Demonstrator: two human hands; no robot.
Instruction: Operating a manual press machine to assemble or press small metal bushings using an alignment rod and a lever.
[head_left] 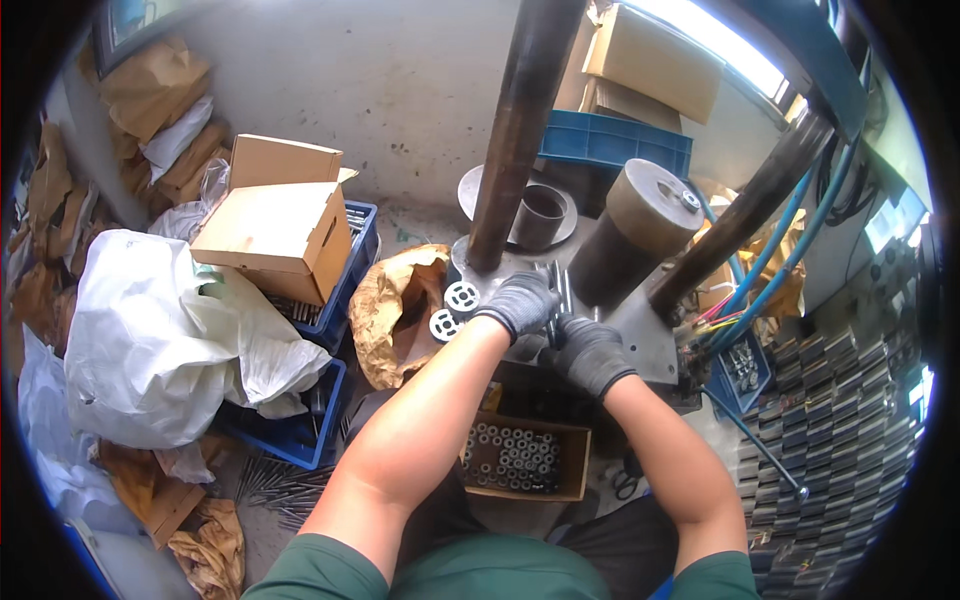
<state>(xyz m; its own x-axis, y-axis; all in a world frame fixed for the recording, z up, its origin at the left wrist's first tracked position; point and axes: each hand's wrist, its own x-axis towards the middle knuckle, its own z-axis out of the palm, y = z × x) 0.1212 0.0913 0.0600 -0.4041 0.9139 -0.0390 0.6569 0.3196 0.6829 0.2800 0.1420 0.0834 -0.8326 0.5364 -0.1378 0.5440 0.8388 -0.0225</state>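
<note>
Both of my hands wear dark grey gloves and meet over the steel plate [640,350] of a press. My left hand [525,303] is closed around a small bundle of metal rods [562,285] that stick up past the fingers. Just nearer and to the right, my right hand [588,352] is closed on the lower part of the same rods; its fingertips are partly hidden. Beside my left wrist sit two round metal parts with holes, an upper one [462,297] and a lower one [444,325]. An open brown paper bag [375,320] stands left of them.
A steel column [515,130] rises behind my hands, with a thick metal cylinder [640,220] to their right. Below the plate is a cardboard box [572,465] of small cylindrical parts, with scissors [625,487] alongside. Blue crates [330,415] and a white sack [150,340] are on the left.
</note>
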